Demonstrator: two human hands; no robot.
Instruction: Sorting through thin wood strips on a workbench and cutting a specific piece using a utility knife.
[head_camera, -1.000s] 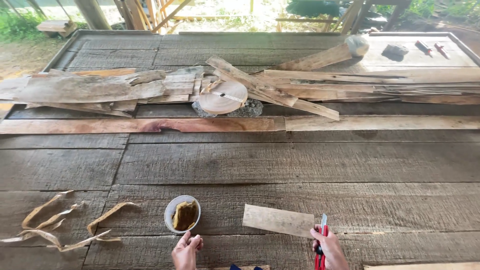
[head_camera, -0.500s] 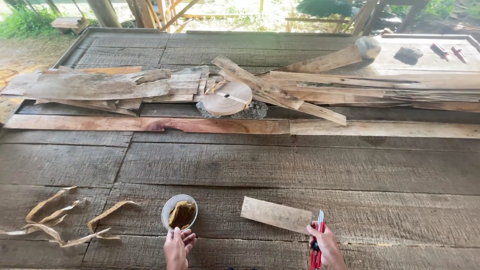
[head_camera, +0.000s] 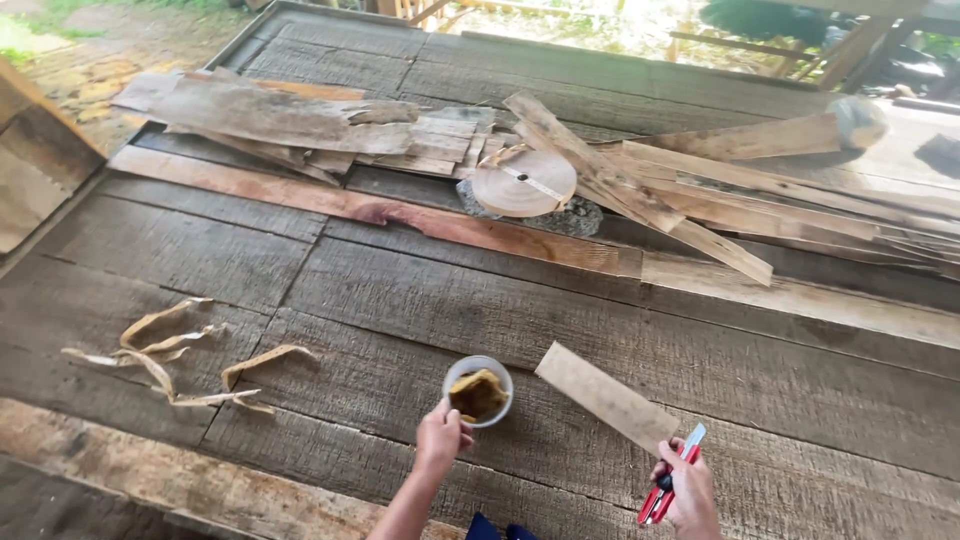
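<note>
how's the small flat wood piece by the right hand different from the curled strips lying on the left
The small wood piece is one straight, flat, rectangular slat; the curled strips are several thin ribbons, bent and twisted. The slat lies beside the right hand, which holds a red tool; the strips lie apart from both hands. The slat looks pale grey-brown, the strips more yellow-tan. Both rest on the plank floor.

a floor of wide, grey, weathered wooden planks (head_camera: 400, 300) fills most of the frame, its boards running across from left to right. a pile of loose boards and offcuts (head_camera: 640, 180) lies across the upper half. at the upper left edge, bare ground with fallen leaves (head_camera: 90, 70) sits in daylight. along the top, bright sun shows through wooden railings (head_camera: 600, 25).
</note>
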